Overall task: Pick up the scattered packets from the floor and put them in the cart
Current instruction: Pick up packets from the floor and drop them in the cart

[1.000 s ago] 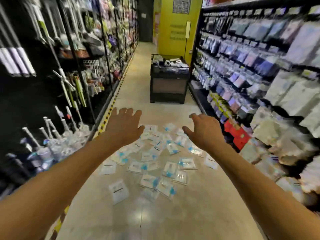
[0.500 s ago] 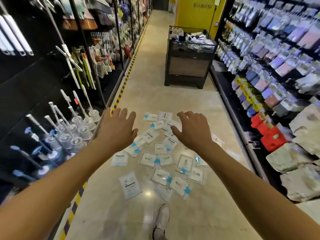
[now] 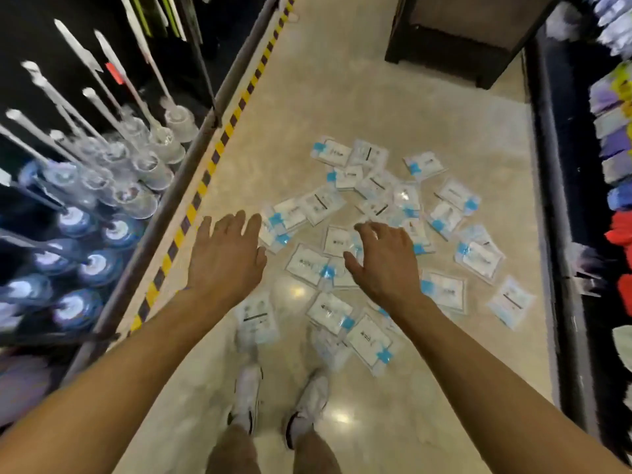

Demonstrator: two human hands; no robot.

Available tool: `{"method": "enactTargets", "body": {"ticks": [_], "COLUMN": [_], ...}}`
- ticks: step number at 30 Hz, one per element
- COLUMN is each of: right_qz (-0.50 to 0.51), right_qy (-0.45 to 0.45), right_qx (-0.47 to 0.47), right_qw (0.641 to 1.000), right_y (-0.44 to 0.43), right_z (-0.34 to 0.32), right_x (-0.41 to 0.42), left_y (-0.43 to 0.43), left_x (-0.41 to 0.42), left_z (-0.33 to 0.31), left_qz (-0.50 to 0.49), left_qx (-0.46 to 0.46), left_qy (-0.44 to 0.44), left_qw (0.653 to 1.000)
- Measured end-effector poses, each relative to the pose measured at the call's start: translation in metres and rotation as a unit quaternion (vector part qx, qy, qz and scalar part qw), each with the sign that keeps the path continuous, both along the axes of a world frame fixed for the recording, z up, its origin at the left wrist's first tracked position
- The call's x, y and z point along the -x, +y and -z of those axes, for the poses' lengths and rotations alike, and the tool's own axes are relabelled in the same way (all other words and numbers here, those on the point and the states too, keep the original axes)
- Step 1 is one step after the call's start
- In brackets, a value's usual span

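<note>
Both empty: left hand (image 3: pixel 225 258) is holding its fingers straight and spread, right hand (image 3: pixel 384 265) is keeping them wide and loosely curved. The packets (image 3: pixel 444 290) are lying flat on the floor (image 3: pixel 342 97), mostly ahead of and under the right fingertips, with only the pile's edge reaching the left ones. So the right hand is nearer. The closest packet (image 3: pixel 337 241) is sitting just left of its fingertips, long axis unclear. The cart (image 3: pixel 458 46) is standing well beyond the pile.

shop aisle, stocked shelves (image 3: pixel 102 186)
</note>
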State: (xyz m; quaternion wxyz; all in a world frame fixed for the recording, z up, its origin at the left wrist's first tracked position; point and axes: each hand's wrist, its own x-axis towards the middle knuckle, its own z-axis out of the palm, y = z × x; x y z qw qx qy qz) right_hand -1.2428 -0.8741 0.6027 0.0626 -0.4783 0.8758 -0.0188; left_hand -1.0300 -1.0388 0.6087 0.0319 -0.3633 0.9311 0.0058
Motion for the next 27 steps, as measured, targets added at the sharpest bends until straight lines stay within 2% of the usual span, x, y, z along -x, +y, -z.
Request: {"method": "enactTargets", "body": {"ticks": [7,12,14,18,21,27], "right_qz": [0.039,0.053,0.066,0.109,0.116,0.171], "right_qy": [-0.11,-0.169,-0.185,-0.202,-0.178,-0.152], "right_qx": [-0.072,-0.146,-0.171,-0.203,-0.213,-0.188], "right_qw": [0.991,0.973,0.965,0.952,0.953,0.955], "right_y": [-0.004,0.02,0.029,0.032,0.029,0.028], "right_z": [0.287,0.47,0.532,0.634,0.692,0.755], "right_x": [-0.007,-0.024,-0.023,0.001,0.018,0.043], "left_y": [-0.001,0.026,0.034,0.032,0.026,0.021], "left_x": [0.002,-0.029,-0.043,-0.061,-0.069,-0.08], "left_z": [0.296,0.483,0.547,0.651,0.708,0.764], "left_qz": [-0.071,-0.161,-0.202,-0.326,-0.412,-0.479], "left_qx": [-0.142,-0.268,-0.276,-0.311,-0.309,-0.256], "left_qy": [-0.044,-0.11,-0.117,-0.113,-0.111,-0.006], "left_qw": [0.986,0.943,0.932,0.885,0.85,0.84]}}
